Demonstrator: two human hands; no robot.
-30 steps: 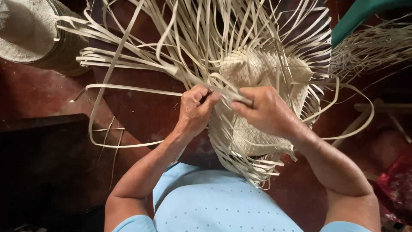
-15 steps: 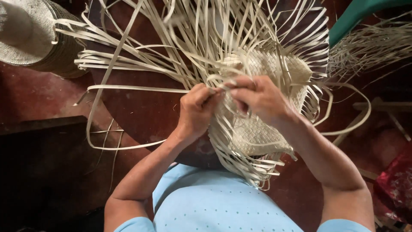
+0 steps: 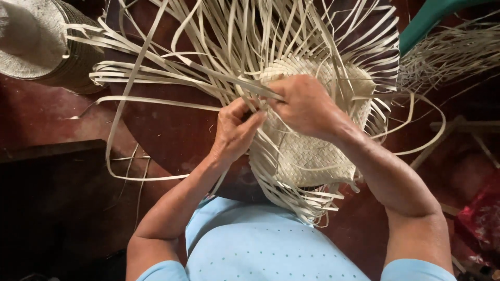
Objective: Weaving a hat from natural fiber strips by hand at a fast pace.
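1. A half-woven straw piece (image 3: 307,156), pale cream, is seen at centre frame, resting against the edge of a dark round table (image 3: 172,130) and over the person's lap. Its plaited part forms a rounded dome; the lower edge hangs toward the light blue garment (image 3: 260,244).

2. Loose straw strips (image 3: 234,47) are fanned out from the woven part in every direction: upward across the table, leftward in long flat bands, and down in a fringe below the weave. One long strip (image 3: 112,135) is looped off the table's left edge.

3. The left hand (image 3: 234,132) is held just left of the woven dome. Its fingers (image 3: 250,122) are curled closed, and a few strips appear pinched between thumb and forefinger; exactly how many cannot be told.

4. The right hand (image 3: 304,104) is laid over the top of the dome, knuckles up. Its fingers are bent down and closed at the weave's edge, where strips are gripped; the fingertips are hidden behind the hand and the strips.

5. The two hands are nearly touching, both meeting at the same spot on the upper left rim of the weave.

6. A finished woven hat (image 3: 31,41), greyish-pale, is noted at upper left, set upon a darker woven cylinder (image 3: 78,67).

7. A bundle of thin straw fibres (image 3: 453,52) is seen at upper right, beside a green plastic edge (image 3: 427,18).

8. A red object (image 3: 482,213) is visible at lower right; its kind cannot be told.
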